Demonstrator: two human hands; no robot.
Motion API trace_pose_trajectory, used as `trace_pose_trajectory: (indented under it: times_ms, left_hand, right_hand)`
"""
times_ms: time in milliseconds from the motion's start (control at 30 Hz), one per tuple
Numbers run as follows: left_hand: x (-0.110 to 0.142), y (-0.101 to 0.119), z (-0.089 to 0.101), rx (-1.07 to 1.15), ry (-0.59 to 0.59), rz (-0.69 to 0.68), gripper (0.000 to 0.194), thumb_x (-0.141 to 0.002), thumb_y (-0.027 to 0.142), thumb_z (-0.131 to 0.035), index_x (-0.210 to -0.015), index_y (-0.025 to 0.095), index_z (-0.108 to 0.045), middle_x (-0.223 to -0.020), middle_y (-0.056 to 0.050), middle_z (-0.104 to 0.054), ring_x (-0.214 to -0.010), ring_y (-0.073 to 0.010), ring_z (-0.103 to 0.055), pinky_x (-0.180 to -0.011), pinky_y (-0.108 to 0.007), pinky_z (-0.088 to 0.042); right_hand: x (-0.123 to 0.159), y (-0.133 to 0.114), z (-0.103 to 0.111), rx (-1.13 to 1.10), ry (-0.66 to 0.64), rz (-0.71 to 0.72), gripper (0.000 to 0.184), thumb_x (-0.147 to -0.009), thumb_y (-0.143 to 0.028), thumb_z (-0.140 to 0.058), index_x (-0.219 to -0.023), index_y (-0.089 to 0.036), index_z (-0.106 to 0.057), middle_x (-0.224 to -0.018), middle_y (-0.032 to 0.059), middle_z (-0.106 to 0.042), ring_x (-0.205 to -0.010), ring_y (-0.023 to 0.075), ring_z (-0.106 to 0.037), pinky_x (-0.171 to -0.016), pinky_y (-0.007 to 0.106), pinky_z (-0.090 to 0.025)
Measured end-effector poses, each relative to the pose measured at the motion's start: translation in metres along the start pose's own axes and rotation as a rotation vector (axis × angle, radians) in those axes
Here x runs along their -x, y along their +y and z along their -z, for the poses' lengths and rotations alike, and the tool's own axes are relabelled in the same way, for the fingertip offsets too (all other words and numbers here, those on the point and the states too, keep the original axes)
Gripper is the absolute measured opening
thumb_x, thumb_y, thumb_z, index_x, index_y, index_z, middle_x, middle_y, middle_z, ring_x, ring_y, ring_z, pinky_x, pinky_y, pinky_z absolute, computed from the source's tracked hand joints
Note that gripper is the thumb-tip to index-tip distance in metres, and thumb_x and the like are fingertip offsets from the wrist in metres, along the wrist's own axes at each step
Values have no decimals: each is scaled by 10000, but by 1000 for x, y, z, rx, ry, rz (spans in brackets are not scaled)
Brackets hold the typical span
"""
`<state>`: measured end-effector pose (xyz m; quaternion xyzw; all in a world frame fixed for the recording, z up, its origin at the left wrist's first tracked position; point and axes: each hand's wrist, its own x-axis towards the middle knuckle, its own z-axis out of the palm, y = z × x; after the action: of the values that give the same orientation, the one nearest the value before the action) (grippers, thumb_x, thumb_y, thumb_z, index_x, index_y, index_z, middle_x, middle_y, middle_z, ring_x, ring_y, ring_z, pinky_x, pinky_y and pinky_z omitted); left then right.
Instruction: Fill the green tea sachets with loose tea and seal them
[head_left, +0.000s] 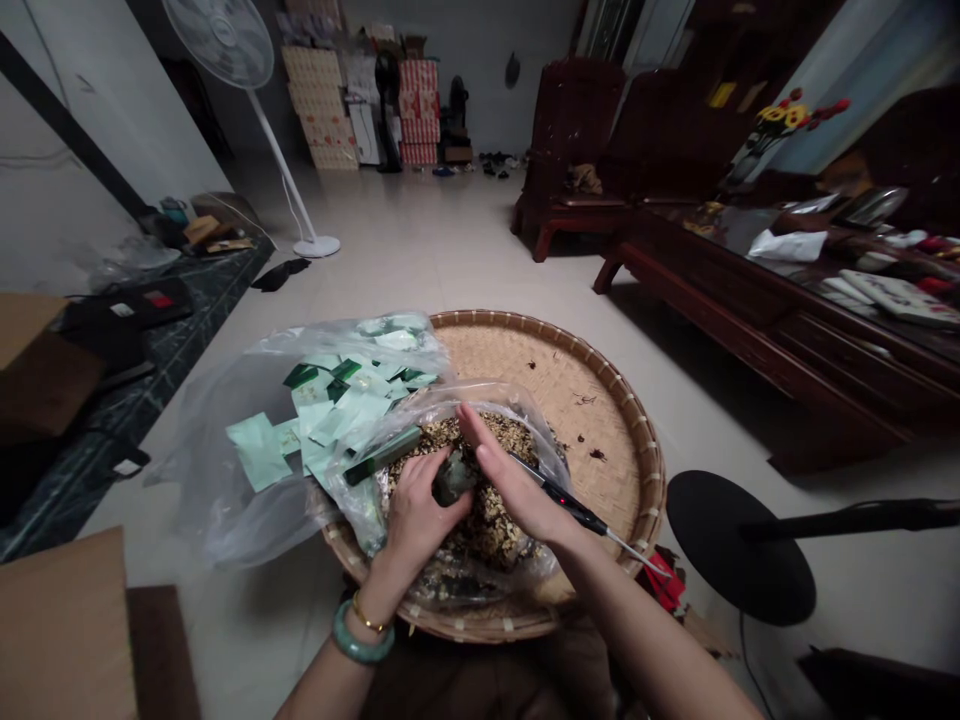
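My left hand (420,505), with a gold bangle and a jade-green bangle at the wrist, curls round a small dark green packet (452,480). Its mouth faces up, with dark bits around it. My right hand (510,480) is held flat, fingers stretched, just right of the packet; whether it touches is unclear. Below both lies a clear plastic bag (540,420) of loose golden-brown and dark dried flakes (499,525). A dark green strip-like packet (382,455) rests on the bag's left side. A slim black tool (570,503) with a red light and pale cord lies partly under my right hand.
The round woven bamboo tray (649,450) carries the bag. Left of it, a large clear bag (232,500) holds several pale green packets (352,410). A black round stand base (739,545) is right, a cardboard box (67,620) lower left, and a dark wooden table (772,340) beyond.
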<state>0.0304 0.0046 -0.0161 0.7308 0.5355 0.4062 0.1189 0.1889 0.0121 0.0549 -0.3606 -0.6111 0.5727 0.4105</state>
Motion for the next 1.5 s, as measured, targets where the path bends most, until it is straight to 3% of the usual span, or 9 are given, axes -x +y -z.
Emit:
trace_pose_trajectory:
  times_ms: [167,367,467,633,767,867,1133,1333,1500]
  left_hand:
    - [-1,2,3,-12,-4,18,466,-722,225,-661,-1174,174,-562,-1066,-100,-668,-977,-263,-607,-848,-430,-531]
    - [-1,3,2,-35,22,-51,450,-729,232,-651,-1165,158,-567,-1055,-112,-678,-964,-268,-620,-842,-420,-535]
    - [0,2,4,-26,14,-55,457,-744,210,-620,-1194,150,-562,-1096,-120,-672,-1003,-268,-614,-885,-432,-519]
    - [-1,2,9,6,-51,-41,495,-754,233,-619,-1241,186,-543,-1137,-106,-661,-1034,-266,-605,-902,-442,-510]
    - [-1,4,9,20,-40,-35,496,-740,183,-599,-1233,182,-547,-1130,-107,-663,-1024,-260,-611,-908,-445,-507]
    - [-1,4,8,30,-37,-39,494,-739,172,-595,-1230,171,-547,-1132,-114,-664,-1025,-262,-611,-905,-451,-511]
    - [1,2,11,68,-36,-38,492,-789,211,-603,-1272,211,-507,-1219,-102,-632,-1101,-249,-600,-954,-434,-496]
    - [3,1,11,53,-22,18,583,-759,194,-624,-1315,211,-449,-1187,-116,-624,-1054,-261,-607,-899,-434,-522]
    - [2,0,14,36,-41,-3,543,-758,180,-609,-1283,196,-471,-1166,-111,-627,-1039,-254,-606,-894,-428,-521]
  right_hand:
    - [3,0,0,-43,137,19,628,-924,-584,-360,-1464,-276,-267,-1555,41,-239,-1421,223,-230,-1167,458,-162]
    - [4,-2,0,102,-138,26,647,-939,-582,-316,-1496,-297,-154,-1577,20,-149,-1440,215,-161,-1177,477,-89]
    - [2,0,4,30,-33,54,597,-956,-549,-299,-1486,-295,-193,-1560,33,-222,-1432,191,-194,-1177,456,-113]
    - [5,13,13,205,35,-15,639,-816,-344,-638,-1400,-285,-385,-1469,75,-396,-1335,246,-388,-1064,448,-384]
    - [6,12,10,353,154,70,471,-770,-159,-629,-1224,-268,-567,-1231,78,-582,-989,207,-617,-799,362,-559]
    - [5,4,6,398,203,150,435,-769,-116,-626,-1174,-273,-593,-1119,63,-609,-846,174,-640,-752,349,-573]
    - [8,-4,2,507,137,235,532,-823,-158,-590,-1334,-255,-477,-1282,92,-573,-1138,227,-569,-952,410,-504]
    - [13,0,-3,600,58,243,413,-841,-179,-568,-1250,-242,-560,-1172,96,-644,-1088,240,-586,-955,455,-475]
    - [0,-1,20,658,108,178,373,-860,-146,-518,-1224,-199,-580,-1180,97,-653,-1050,213,-612,-928,397,-489]
